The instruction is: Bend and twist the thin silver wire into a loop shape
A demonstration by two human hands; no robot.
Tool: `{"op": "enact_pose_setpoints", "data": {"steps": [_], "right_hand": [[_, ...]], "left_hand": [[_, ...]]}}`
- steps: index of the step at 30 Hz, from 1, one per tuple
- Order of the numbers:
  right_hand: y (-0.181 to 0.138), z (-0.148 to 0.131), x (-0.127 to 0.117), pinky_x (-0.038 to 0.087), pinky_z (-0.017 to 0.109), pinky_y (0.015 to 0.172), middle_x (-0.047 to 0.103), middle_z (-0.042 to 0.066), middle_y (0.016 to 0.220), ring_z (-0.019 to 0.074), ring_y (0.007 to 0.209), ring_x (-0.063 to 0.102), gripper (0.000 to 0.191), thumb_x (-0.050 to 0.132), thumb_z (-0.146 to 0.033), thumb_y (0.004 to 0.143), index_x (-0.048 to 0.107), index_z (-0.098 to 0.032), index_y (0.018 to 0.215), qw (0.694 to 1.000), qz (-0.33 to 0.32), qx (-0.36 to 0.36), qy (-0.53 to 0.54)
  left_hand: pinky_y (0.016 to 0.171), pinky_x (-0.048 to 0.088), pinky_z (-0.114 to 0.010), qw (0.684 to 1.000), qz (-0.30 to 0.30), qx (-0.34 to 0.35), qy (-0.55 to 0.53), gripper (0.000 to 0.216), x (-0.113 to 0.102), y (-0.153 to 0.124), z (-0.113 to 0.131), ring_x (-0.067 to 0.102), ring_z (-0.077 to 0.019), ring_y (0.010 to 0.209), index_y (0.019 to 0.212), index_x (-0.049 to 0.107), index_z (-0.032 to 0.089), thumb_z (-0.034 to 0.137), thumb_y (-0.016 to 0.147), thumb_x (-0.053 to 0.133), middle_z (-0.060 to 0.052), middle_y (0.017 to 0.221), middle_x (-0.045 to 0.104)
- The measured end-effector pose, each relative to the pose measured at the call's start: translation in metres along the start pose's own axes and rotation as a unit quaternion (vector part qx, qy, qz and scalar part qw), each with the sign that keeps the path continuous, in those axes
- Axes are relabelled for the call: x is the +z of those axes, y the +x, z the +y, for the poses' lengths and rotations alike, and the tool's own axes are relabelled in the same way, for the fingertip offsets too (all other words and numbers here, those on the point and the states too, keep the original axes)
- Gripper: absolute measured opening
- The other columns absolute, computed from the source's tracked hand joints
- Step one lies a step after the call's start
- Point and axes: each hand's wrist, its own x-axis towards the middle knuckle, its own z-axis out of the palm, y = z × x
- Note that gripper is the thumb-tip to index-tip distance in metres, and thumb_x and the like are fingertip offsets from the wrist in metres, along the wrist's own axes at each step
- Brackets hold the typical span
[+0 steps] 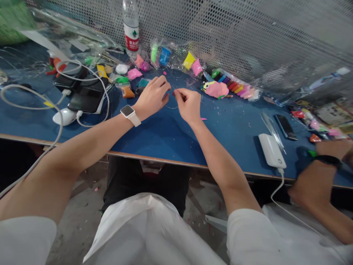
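My left hand [154,95], with a pale-strapped watch [129,113] on the wrist, is above the blue table, its fingers curled in. Its fingertips face those of my right hand [189,104], with a small gap between the two hands. My right thumb and index finger are pressed together in a pinch. Whatever either hand holds is too small or hidden to make out. Beyond my right hand lies a pink fish-like clay figure [216,89] with a yellow face. Near my left hand are a teal clay packet [143,83] and an orange clay packet [127,91].
A water bottle [131,33] stands by the mesh partition [220,33]. Phones [89,94] and looping white cables lie at the left. A row of coloured clay packets [239,87] sits at the back. At right are a white power bank [271,150], a dark phone [286,127] and another person's arm [317,184].
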Motion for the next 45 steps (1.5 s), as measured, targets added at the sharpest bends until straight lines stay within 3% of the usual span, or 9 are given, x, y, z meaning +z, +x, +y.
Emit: {"op": "enact_pose_setpoints", "data": {"steps": [7,11,18,22,25,30,32,38,45], "right_hand": [[0.002,0.001,-0.007,0.045,0.038,0.067,0.069,0.004,0.075,0.0178,0.066,0.055,0.066,0.049,-0.076,0.111,0.081,-0.023,0.086,0.997,-0.032,-0.048,0.045],[0.004,0.002,-0.011,0.045,0.038,0.066,0.075,0.005,0.079,0.0172,0.065,0.056,0.065,0.054,-0.078,0.107,0.085,-0.023,0.090,0.996,-0.018,-0.037,0.078],[0.006,0.004,-0.015,0.049,0.037,0.070,0.073,0.004,0.079,0.0170,0.068,0.058,0.066,0.056,-0.081,0.106,0.086,-0.023,0.094,0.996,-0.002,-0.030,0.080],[0.006,0.000,-0.015,0.050,0.037,0.072,0.066,0.002,0.074,0.0173,0.068,0.057,0.067,0.052,-0.079,0.108,0.085,-0.022,0.093,0.997,0.005,-0.043,0.061],[0.005,-0.003,-0.014,0.049,0.038,0.073,0.062,0.002,0.071,0.0178,0.068,0.055,0.067,0.049,-0.077,0.110,0.083,-0.023,0.090,0.998,0.005,-0.054,0.039],[0.003,-0.006,-0.010,0.049,0.039,0.075,0.061,0.003,0.072,0.0196,0.070,0.057,0.071,0.039,-0.076,0.113,0.080,-0.023,0.088,0.998,-0.003,-0.068,-0.007],[0.003,-0.007,-0.009,0.051,0.041,0.077,0.062,0.004,0.074,0.0212,0.073,0.059,0.070,0.038,-0.076,0.113,0.079,-0.024,0.089,0.998,-0.009,-0.060,-0.018],[0.004,0.000,-0.010,0.056,0.042,0.085,0.066,0.006,0.078,0.0233,0.077,0.063,0.069,0.037,-0.075,0.113,0.077,-0.026,0.088,0.998,-0.039,-0.040,-0.044],[0.006,0.012,-0.019,0.058,0.043,0.086,0.071,0.006,0.080,0.0234,0.080,0.067,0.061,0.046,-0.073,0.112,0.084,-0.027,0.098,0.996,-0.065,-0.051,-0.021]], "left_hand": [[0.098,0.058,-0.044,0.995,-0.048,0.034,-0.079,0.021,0.000,0.001,-0.008,0.071,-0.0266,0.107,0.108,0.072,0.019,0.015,0.104,0.052,-0.013,0.114,0.072],[0.089,0.053,-0.038,0.976,-0.089,-0.012,-0.199,0.018,-0.008,0.005,-0.007,0.066,-0.0199,0.092,0.103,0.074,0.018,0.016,0.104,0.056,-0.010,0.104,0.073],[0.075,0.048,-0.027,0.816,-0.145,-0.169,-0.533,0.031,-0.013,0.006,0.009,0.059,-0.0131,0.081,0.086,0.071,0.018,0.043,0.102,0.079,-0.004,0.086,0.064],[0.072,0.048,-0.027,0.754,-0.157,-0.206,-0.603,0.040,-0.014,0.007,0.013,0.060,-0.0136,0.079,0.082,0.070,0.018,0.052,0.094,0.088,-0.004,0.084,0.063],[0.069,0.045,-0.027,0.780,-0.139,-0.217,-0.570,0.040,-0.015,0.006,0.015,0.059,-0.0130,0.075,0.079,0.069,0.018,0.051,0.094,0.085,-0.004,0.080,0.062],[0.073,0.047,-0.032,0.944,-0.020,-0.160,-0.288,0.028,-0.009,0.004,0.016,0.055,-0.0142,0.071,0.077,0.066,0.020,0.034,0.088,0.088,-0.002,0.077,0.064],[0.080,0.050,-0.036,0.977,0.025,-0.121,-0.172,0.019,-0.006,0.003,0.014,0.059,-0.0166,0.077,0.081,0.068,0.021,0.028,0.087,0.084,-0.005,0.086,0.068],[0.088,0.055,-0.042,0.997,-0.001,-0.042,-0.072,0.019,-0.003,0.000,0.007,0.069,-0.0240,0.089,0.092,0.079,0.021,0.028,0.100,0.064,-0.009,0.096,0.074],[0.091,0.057,-0.039,0.983,-0.063,-0.065,-0.160,0.023,-0.014,0.005,-0.004,0.069,-0.0202,0.086,0.099,0.087,0.021,0.027,0.101,0.065,-0.007,0.095,0.079]]}}
